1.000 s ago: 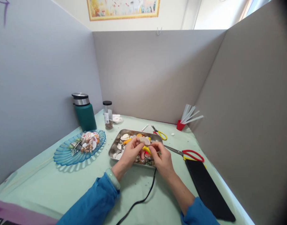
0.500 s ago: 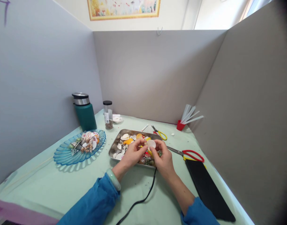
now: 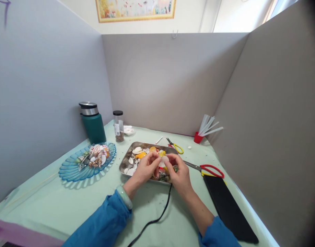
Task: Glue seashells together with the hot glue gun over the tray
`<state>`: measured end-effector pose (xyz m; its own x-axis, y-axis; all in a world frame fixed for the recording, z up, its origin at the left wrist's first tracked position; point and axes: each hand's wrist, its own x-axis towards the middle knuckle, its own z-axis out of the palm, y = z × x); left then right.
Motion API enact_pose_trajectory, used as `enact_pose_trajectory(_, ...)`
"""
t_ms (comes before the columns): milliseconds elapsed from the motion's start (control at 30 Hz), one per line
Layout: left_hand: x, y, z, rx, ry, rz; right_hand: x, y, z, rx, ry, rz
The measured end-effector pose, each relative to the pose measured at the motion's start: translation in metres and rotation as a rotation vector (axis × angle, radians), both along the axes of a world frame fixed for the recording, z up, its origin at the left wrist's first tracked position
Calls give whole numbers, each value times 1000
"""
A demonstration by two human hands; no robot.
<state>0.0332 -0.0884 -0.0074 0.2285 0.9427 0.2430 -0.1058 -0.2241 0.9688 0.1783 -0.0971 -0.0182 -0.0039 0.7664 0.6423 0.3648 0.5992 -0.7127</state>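
The shell (image 3: 163, 162) is white, the tray (image 3: 126, 160) silvery grey.

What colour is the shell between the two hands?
Whitish; the shell shows in the head view.

The tabletop (image 3: 90, 216) looked matt and faintly creased. Near its left edge, the fluted plate (image 3: 68, 172) looked glossy and see-through, glass or plastic. Toward the far left corner, the flask (image 3: 93, 129) had a matt body and a shiny metal collar; the jar (image 3: 118, 122) was clear and glossy. The tray (image 3: 126, 159) was lightly shiny metal, the shell (image 3: 163, 161) above it smooth. Near the right edge, the red-handled scissors (image 3: 201, 168) had metal blades and plastic-looking handles; the slab (image 3: 228, 209) was matt. The left sleeve (image 3: 102, 218) was wrinkled cloth, the bangle (image 3: 125, 197) polished.
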Motion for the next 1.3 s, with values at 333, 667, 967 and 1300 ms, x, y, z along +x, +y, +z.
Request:
enact_pose_trajectory(333,0,-4,3,8,85,-2,-1,-1,1,47,20,-25)
enact_pose_trajectory(667,-1,-4,0,-30,80,-20,-1,-2,3,38,10,-17)
enact_pose_trajectory(967,0,-7,8,-33,15,-28,0,-2,5,64,-6,-2)
enact_pose_trajectory(1300,0,-6,7,-20,10,-16,1,-2,4,55,-30,-14)
